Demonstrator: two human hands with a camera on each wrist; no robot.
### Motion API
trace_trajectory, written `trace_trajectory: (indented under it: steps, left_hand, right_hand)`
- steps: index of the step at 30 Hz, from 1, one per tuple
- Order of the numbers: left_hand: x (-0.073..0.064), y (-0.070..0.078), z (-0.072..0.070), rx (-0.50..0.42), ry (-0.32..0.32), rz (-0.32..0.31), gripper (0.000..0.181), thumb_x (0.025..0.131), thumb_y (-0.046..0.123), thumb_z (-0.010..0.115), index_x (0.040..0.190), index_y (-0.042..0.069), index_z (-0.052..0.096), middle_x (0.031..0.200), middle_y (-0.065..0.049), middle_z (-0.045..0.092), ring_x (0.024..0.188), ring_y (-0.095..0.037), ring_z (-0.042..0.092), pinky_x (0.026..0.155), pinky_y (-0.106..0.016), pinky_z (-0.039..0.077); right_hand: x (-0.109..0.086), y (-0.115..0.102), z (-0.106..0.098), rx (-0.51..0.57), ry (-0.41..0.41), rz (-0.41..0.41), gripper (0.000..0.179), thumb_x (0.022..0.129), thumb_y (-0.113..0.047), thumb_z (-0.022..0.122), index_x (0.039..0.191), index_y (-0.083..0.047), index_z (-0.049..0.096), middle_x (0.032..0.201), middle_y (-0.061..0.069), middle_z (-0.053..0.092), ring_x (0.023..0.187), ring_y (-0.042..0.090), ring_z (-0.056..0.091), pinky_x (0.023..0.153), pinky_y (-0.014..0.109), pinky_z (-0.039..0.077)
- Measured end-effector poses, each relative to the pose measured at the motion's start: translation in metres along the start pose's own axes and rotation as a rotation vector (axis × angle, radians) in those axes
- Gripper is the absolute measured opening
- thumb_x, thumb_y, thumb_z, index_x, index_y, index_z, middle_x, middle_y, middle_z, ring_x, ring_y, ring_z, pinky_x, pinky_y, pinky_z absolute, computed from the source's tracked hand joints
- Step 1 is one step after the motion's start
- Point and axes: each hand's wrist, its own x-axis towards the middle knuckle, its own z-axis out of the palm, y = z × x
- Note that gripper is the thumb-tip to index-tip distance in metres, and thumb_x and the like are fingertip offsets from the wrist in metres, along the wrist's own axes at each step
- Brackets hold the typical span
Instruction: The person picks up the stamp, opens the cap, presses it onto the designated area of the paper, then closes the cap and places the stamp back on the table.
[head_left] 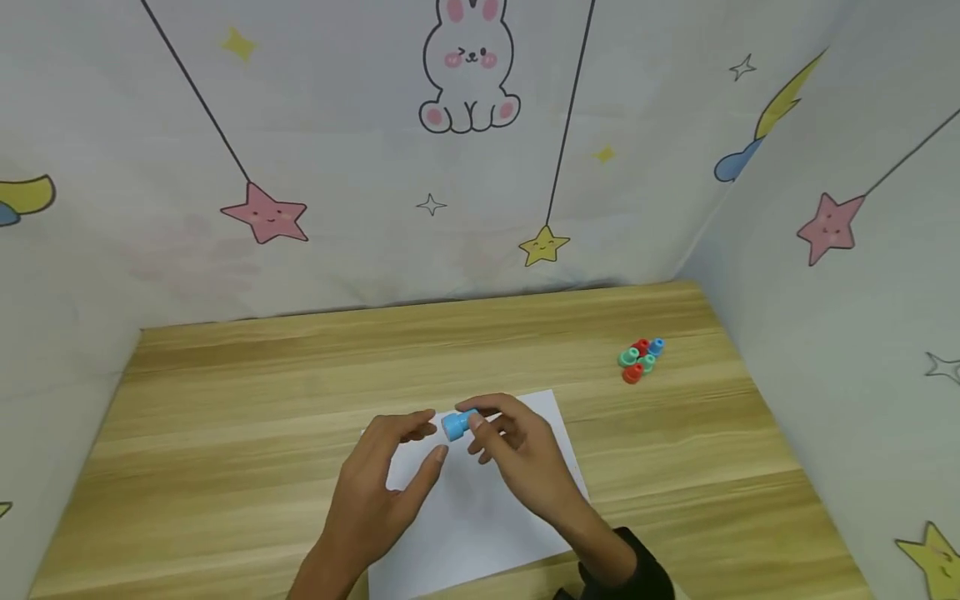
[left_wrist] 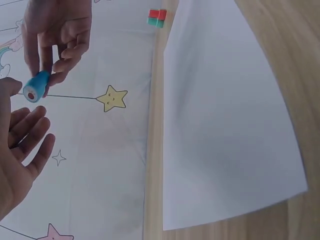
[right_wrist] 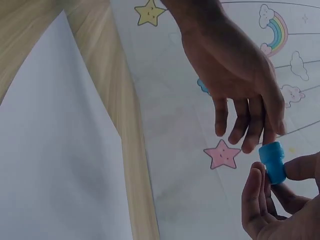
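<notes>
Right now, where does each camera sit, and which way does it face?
Head: worn on the head, facing forward and down at white paper; left hand, right hand, black sleeve show.
Left wrist: worn there, facing the blue stamp and cartoon backdrop; both hands show.
Right wrist: worn there, facing these too; both hands show.
Both wrist views share the blue stamp.

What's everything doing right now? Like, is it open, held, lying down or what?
Left hand: open, thumb and fingers apart, holding nothing.
Right hand: pinching the blue piece.
Blue piece: held up, tilted, wide end towards the left hand.
White paper: lying on the table, no marks that I can see.
Small red, green and blue pieces: grouped together on the table, untouched by either hand.
</notes>
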Motion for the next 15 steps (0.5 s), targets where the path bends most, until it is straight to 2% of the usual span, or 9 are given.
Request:
trace_trajectory:
  steps: [3,6,8,11,15]
  left_hand:
    - [0.005,-0.003,0.003,0.009,0.022,0.027,0.034,0.106,0.027,0.067,0.129,0.003,0.067,0.108,-0.002,0.070,0.098,-0.016,0.067,0.094,-0.014,0.053]
    - [0.013,-0.007,0.007,0.066,0.076,0.123,0.032,0.109,0.030,0.058,0.117,0.002,0.070,0.099,-0.001,0.068,0.088,-0.015,0.064,0.082,-0.018,0.054]
    - [0.018,-0.010,0.010,0.122,0.120,0.188,0.032,0.111,0.030,0.054,0.107,0.002,0.069,0.090,0.000,0.065,0.078,-0.014,0.059,0.071,-0.019,0.051]
    - [0.025,-0.013,0.015,0.191,0.184,0.287,0.036,0.112,0.028,0.050,0.096,0.001,0.066,0.080,0.001,0.057,0.068,-0.012,0.050,0.060,-0.020,0.043]
    - [0.031,-0.016,0.021,0.250,0.262,0.411,0.041,0.112,0.026,0.046,0.082,0.003,0.062,0.070,0.001,0.049,0.060,-0.011,0.041,0.053,-0.020,0.035]
  right_hand:
    - [0.003,-0.002,0.008,0.075,-0.051,0.036,0.023,0.111,-0.025,0.058,0.128,-0.016,0.069,0.120,0.006,0.070,0.089,0.023,0.071,0.077,0.035,0.063]
    - [0.007,-0.003,0.014,0.125,-0.074,0.055,0.023,0.112,-0.024,0.053,0.125,-0.010,0.067,0.116,0.009,0.070,0.087,0.022,0.070,0.076,0.033,0.062]
    - [0.010,-0.004,0.017,0.143,-0.075,0.063,0.024,0.113,-0.022,0.049,0.120,-0.007,0.066,0.108,0.010,0.070,0.083,0.019,0.068,0.073,0.030,0.061]
    - [0.015,-0.003,0.025,0.115,-0.070,0.054,0.031,0.113,-0.022,0.043,0.100,-0.004,0.065,0.085,0.006,0.064,0.068,0.013,0.060,0.063,0.025,0.053]
    - [0.019,-0.001,0.036,0.028,-0.066,0.035,0.059,0.117,-0.029,0.035,0.069,-0.004,0.059,0.059,-0.003,0.048,0.050,0.006,0.043,0.049,0.019,0.036]
